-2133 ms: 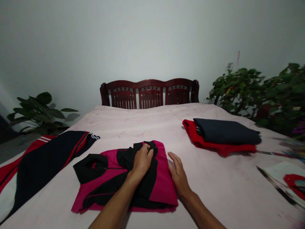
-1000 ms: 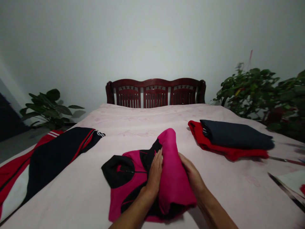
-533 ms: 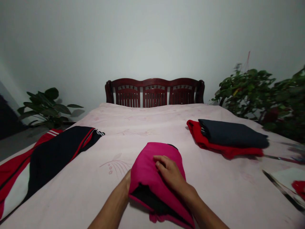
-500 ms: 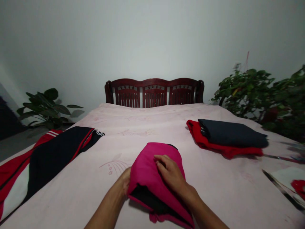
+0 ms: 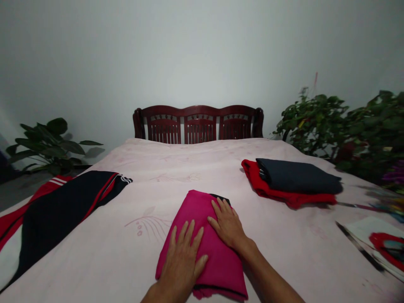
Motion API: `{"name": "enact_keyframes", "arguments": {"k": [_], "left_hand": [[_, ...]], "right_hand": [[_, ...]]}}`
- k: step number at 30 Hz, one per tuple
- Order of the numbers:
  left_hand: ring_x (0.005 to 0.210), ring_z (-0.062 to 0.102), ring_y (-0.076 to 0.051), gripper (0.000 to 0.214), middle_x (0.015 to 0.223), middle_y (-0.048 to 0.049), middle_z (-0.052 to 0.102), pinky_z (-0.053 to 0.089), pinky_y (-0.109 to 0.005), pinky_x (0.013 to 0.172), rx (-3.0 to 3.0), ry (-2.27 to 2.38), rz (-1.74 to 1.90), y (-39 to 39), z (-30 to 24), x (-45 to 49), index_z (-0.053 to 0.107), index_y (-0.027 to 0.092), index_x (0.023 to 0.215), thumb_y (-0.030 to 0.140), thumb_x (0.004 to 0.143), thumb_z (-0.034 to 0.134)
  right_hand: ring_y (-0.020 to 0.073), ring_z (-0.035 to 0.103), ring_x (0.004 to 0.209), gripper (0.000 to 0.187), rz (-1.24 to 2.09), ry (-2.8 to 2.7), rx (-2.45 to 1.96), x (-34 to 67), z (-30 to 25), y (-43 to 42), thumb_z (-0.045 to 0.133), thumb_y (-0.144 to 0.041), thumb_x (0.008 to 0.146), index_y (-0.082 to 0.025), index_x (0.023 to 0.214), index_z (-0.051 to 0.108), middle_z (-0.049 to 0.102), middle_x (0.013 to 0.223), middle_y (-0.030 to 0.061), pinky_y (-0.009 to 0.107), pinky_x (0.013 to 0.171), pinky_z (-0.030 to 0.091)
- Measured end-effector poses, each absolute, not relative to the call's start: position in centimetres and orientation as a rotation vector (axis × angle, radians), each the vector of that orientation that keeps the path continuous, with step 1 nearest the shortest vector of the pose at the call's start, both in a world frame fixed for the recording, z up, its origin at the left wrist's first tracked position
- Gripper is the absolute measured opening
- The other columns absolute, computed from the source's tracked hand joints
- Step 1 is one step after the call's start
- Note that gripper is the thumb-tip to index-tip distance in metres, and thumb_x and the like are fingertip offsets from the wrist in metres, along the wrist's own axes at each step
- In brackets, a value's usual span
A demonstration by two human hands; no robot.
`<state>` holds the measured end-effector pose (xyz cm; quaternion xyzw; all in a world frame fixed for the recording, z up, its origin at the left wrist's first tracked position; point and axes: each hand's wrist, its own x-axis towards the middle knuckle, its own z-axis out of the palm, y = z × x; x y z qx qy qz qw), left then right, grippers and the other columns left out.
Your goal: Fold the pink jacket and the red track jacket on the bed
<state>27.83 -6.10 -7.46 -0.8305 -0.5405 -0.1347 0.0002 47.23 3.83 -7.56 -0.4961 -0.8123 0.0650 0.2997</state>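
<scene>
Pink garment hides most of its black layer; jacket and blurred papers run off edges.

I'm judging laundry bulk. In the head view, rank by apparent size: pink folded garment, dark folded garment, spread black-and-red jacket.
1. black-and-red jacket
2. pink folded garment, though nearer the camera, so unsure
3. dark folded garment

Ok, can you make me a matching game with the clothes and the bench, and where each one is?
1 pink top
2 navy cloth
3 tracksuit
4 bench

A at the far end
B under left hand and right hand
C on the red cloth
D spread out at the left

Pairs: 1-B, 2-C, 3-D, 4-A
</scene>
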Motion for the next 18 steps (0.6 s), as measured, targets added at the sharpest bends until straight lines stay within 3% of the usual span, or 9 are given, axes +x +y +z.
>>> {"name": "enact_keyframes", "arguments": {"k": [3,5,9,13,16,18], "left_hand": [[0.144,0.023,-0.029,0.061,0.157,-0.0042,0.025,0.013,-0.056,0.115,-2.441,-1.469,-0.49,-6.4,-9.1,27.1,0.024,0.027,0.153,0.043,0.096,0.04],[0.144,0.023,-0.027,0.062,0.156,-0.0027,0.028,0.008,-0.051,0.117,-2.324,-1.368,-0.528,-6.6,-9.3,26.9,0.023,0.025,0.154,0.04,0.096,0.041],[0.145,0.02,-0.024,0.064,0.156,-0.0009,0.03,0.002,-0.045,0.118,-2.207,-1.359,-0.537,-6.9,-9.4,27.1,0.025,0.024,0.153,0.037,0.094,0.045],[0.145,0.021,-0.022,0.063,0.156,0.0007,0.03,0.005,-0.042,0.118,-2.186,-1.367,-0.561,-6.8,-9.8,27.1,0.026,0.023,0.153,0.035,0.094,0.044],[0.144,0.023,-0.021,0.062,0.154,0.0006,0.033,0.008,-0.04,0.119,-2.169,-1.333,-0.626,-6.5,-10.2,26.9,0.027,0.022,0.153,0.032,0.094,0.044],[0.143,0.025,-0.02,0.062,0.154,-0.0004,0.035,0.012,-0.039,0.118,-2.164,-1.32,-0.67,-6.3,-10.3,26.9,0.026,0.022,0.153,0.031,0.094,0.044]], "right_hand": [[0.0308,0.002,0.123,0.054,0.393,-1.91,-1.228,48.0,-9.1,4.6,0.076,-0.014,0.096,-0.014,0.143,0.05,0.011,0.142,-0.0005,0.034,0.106,-0.007],[0.0303,0.008,0.123,0.055,0.516,-1.678,-1.222,48.7,-10.1,4.9,0.075,-0.021,0.095,-0.01,0.141,0.048,0.017,0.14,0.0047,0.032,0.107,-0.001],[0.0362,0.027,0.117,0.063,0.918,-1.047,-1.017,50.1,-10.9,4.1,0.087,-0.034,0.078,-0.013,0.126,0.051,0.038,0.126,0.0118,0.037,0.107,0.022],[0.0436,0.036,0.109,0.053,1.536,-0.612,-0.698,50.3,-9.2,1.1,0.094,-0.022,0.073,-0.012,0.108,0.056,0.048,0.113,0.0147,0.041,0.094,0.045],[0.0434,0.043,0.103,0.039,1.99,-0.346,-0.601,49.3,-7.5,-1.3,0.079,-0.013,0.081,-0.004,0.111,0.056,0.049,0.11,0.0191,0.042,0.09,0.05],[0.0414,0.049,0.097,0.036,2.111,-0.147,-0.659,48.4,-6.7,-2.2,0.071,-0.008,0.085,-0.002,0.116,0.055,0.05,0.109,0.0193,0.041,0.086,0.052]]}}
